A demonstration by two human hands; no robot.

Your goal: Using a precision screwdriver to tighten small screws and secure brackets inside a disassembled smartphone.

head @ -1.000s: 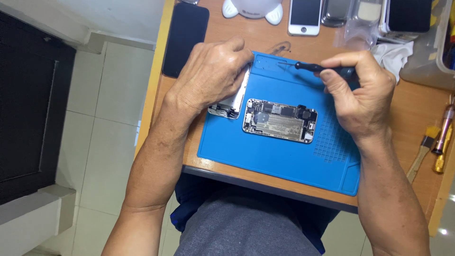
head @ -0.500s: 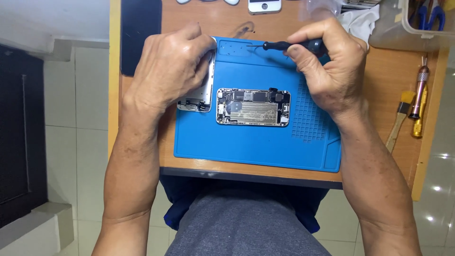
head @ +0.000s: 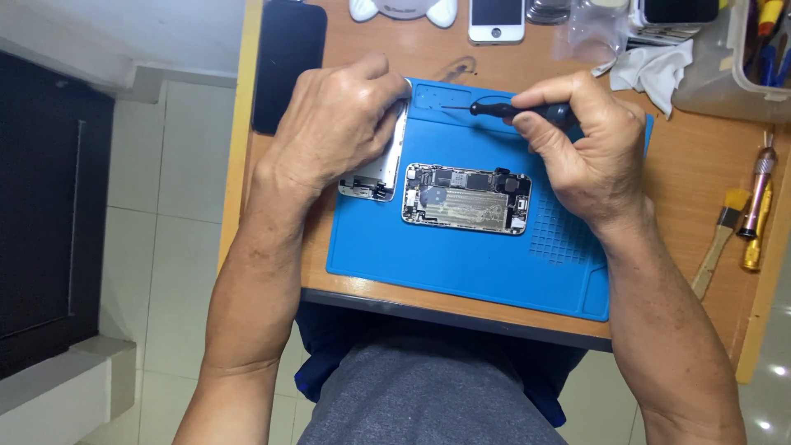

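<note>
An opened phone body (head: 466, 198) with its circuit board showing lies on a blue work mat (head: 461, 264). My left hand (head: 338, 124) holds the lifted screen panel (head: 387, 161) upright at the body's left end. My right hand (head: 581, 152) grips a small black screwdriver (head: 511, 108). Its thin tip points left over the mat's top trays, above the phone body and apart from it.
Along the wooden desk's far edge lie a black phone (head: 288, 62), a white phone (head: 496, 20), a white round object (head: 404, 8), a cloth (head: 651, 64) and a clear bin (head: 737, 58). A brush (head: 715, 243) and other screwdrivers (head: 754, 206) lie at the right.
The camera view has shifted and drawn closer. My right hand with the screwdriver has stayed near the mat's top edge. My left hand still holds the screen panel.
</note>
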